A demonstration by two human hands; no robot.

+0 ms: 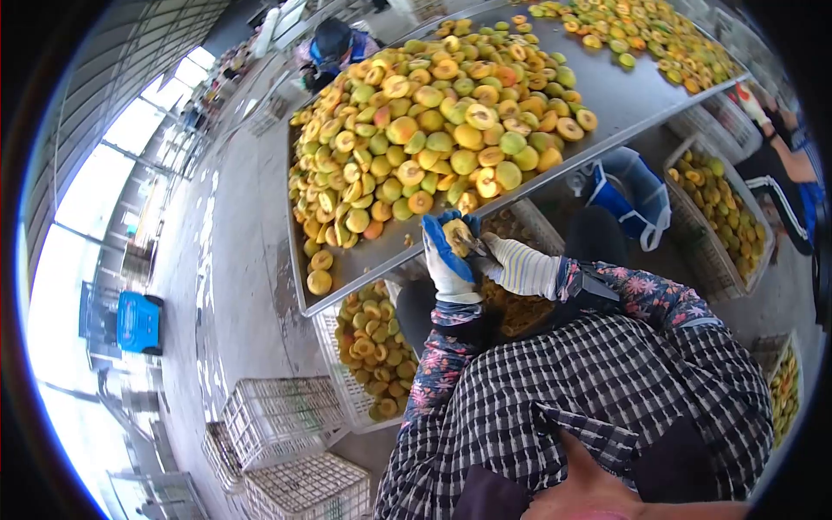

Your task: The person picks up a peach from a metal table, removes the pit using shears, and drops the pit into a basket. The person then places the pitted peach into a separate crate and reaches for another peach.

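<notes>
My left hand (448,264), in a white glove with blue coating, is closed around a yellow fruit half (457,237) at the near edge of the metal table (364,265). Beside it, my right hand (520,265), in a striped knit glove, grips a small dark tool (476,245) against the fruit; the tool's shape is partly hidden by the fingers. A large heap of halved yellow-green fruit (433,130) lies on the table just beyond my hands. Below my hands, brownish bits (515,310) fill a container in my lap.
Crates of fruit stand below the table (373,347) and at right (718,217). A blue and white bag (626,198) hangs near the right side. Empty crates (282,418) stand lower left. A co-worker (336,48) sits beyond the table; another's arm (784,152) is at right.
</notes>
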